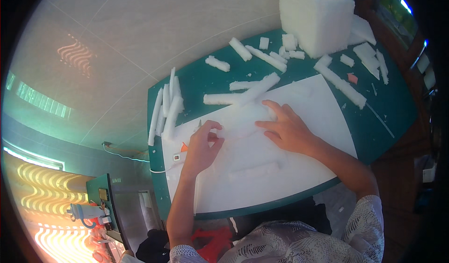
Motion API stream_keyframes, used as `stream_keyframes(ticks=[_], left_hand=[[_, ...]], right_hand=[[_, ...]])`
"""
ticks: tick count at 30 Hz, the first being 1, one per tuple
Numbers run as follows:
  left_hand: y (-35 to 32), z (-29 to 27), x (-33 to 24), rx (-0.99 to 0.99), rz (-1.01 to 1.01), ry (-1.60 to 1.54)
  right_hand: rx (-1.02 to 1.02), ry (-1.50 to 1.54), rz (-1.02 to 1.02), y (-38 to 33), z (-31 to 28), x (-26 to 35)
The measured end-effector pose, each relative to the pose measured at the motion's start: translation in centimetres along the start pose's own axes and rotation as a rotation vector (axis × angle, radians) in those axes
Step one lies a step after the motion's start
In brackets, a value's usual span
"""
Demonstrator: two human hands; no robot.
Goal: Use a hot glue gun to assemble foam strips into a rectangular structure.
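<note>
Between my hands a pale white foam piece (238,118) lies on the white board (299,174); its edges blend into the board. At its left end my left hand (204,146) is closed, fingers curled, the thumb slightly apart. My right hand (289,128) reaches across from the right with fingers stretched and spread, the fingertips at the right end of the piece. By my left wrist, partly hidden, is a tool with an orange part (184,147) and a small white-and-black square (176,157). Closer to me, a white foam strip (254,170) lies flat.
White foam strips lean in a bundle (167,106) at the left. More strips (255,92) and scraps cover the green table (395,108) beyond the board. A tall white foam box (318,24) stands at the back right. A white cord (158,171) crosses the left edge.
</note>
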State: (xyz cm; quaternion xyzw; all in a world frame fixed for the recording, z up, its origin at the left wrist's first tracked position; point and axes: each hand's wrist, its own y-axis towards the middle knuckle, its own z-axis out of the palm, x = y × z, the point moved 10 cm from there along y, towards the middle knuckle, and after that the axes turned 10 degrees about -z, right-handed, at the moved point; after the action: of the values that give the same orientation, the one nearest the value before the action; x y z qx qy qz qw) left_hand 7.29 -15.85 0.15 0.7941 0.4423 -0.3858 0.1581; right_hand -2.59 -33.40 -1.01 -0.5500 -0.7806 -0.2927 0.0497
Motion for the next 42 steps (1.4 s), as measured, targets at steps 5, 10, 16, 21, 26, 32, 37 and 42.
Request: stream_keyframes(ticks=[5,10,16,21,26,32,37,42], left_hand=[[-0.08,0.0,-0.26,-0.004,0.012,-0.014],[-0.11,-0.01,-0.27,-0.014,0.035,-0.03],[-0.03,0.15,-0.13,0.009,-0.004,-0.008],[-0.06,0.19,0.03,0.001,0.023,-0.026],[-0.02,0.26,0.0,0.005,0.012,-0.022],[0.15,0.53,0.16,0.027,-0.021,-0.017],[0.0,0.45,0.07,0.005,0.006,-0.021],[-0.01,0.11,0.15,-0.01,0.023,-0.016]], right_hand=[[0.012,-0.003,0.002,0.05,0.06,0.04],[0.019,-0.015,0.008,0.1,0.04,0.1],[0.015,-0.029,0.003,0.05,-0.1,0.1],[0.011,-0.024,0.0,0.05,-0.01,0.1],[0.021,-0.013,0.008,0.03,0.07,0.03],[0.03,-0.004,0.019,0.02,0.21,-0.15],[0.026,-0.006,0.026,0.04,0.1,-0.1],[-0.043,0.018,-0.012,0.0,-0.4,-0.23]])
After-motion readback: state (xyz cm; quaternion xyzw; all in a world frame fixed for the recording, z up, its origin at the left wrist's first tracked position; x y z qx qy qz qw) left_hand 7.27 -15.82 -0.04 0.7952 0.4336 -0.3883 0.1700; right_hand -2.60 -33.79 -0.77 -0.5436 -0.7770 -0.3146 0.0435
